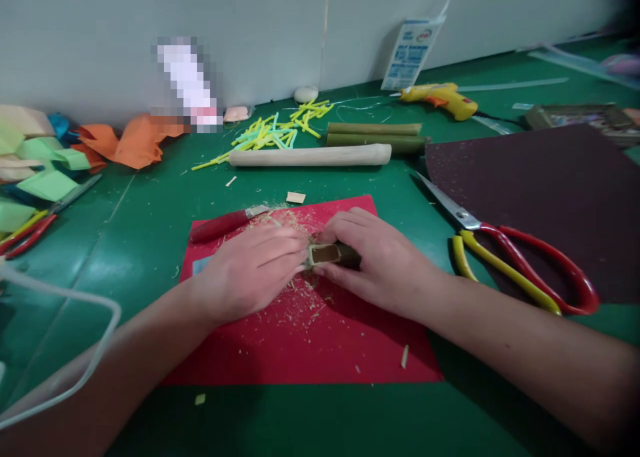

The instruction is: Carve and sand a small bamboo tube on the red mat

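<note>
A flat red sheet (320, 337) is lying on the green table (150, 244), and both hands are working over its upper half. The sheet's near half is staying bare apart from pale wood shavings (295, 297), so the open room is lying toward the person. A red-handled knife (225, 224) is resting across the sheet's far left corner, just beyond the left hand (250, 270). Scissors with red and yellow handles (505, 257) are lying near the right hand (380, 257), partly on a dark maroon sheet (550, 197) that is crowding the right side. Farther back, a pale wooden rod (310, 156) and two green bamboo sticks (375, 134) are lying crosswise, well apart from the hands, with a yellow glue gun (440, 99) and loose yellow-green strips (275, 130) behind them near the grey wall (300, 30).

A short green bamboo tube (333, 252) is lying low on the red sheet, its long axis running left to right and its pale cut end pointing toward the left hand.

The tube is sitting between the two hands. The right hand is wrapping around it, fingers closing over the top and thumb below. The left hand's fingers are curling and pressing together, tips touching the cut end; whether they are pinching the rim I cannot tell
</note>
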`<state>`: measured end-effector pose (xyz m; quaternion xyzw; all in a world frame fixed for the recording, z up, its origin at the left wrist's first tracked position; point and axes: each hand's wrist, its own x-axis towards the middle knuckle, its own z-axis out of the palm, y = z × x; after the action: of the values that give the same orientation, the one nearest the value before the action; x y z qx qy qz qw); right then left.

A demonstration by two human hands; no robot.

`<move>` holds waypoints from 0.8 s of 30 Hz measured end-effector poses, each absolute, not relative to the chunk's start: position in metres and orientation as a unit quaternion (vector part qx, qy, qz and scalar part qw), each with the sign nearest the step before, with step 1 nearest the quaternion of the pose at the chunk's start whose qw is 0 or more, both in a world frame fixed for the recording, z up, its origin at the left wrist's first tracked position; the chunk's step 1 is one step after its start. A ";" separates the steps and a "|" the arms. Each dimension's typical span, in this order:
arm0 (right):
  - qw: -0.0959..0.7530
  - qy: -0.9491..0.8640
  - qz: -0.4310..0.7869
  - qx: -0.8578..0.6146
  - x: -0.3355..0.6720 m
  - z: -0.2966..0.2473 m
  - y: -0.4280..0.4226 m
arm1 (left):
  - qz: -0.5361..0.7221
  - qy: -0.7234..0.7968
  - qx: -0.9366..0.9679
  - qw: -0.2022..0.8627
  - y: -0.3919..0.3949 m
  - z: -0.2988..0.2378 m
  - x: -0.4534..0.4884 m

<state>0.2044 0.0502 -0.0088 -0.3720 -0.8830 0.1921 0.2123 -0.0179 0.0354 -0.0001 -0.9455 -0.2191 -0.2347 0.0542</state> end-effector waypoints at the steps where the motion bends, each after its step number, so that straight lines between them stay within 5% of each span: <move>1: 0.213 -0.881 0.192 -0.375 0.204 -0.009 0.050 | -0.239 -0.216 -0.945 0.053 0.036 0.000 -0.018; 24: 0.220 -0.887 0.194 -0.357 0.204 -0.009 0.048 | -0.222 -0.234 -0.946 0.012 0.035 -0.001 -0.018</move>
<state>0.2036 0.0477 -0.0086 -0.3573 -0.8866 0.1944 0.2203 -0.0183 0.0352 -0.0007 -0.9463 -0.2342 -0.2224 0.0123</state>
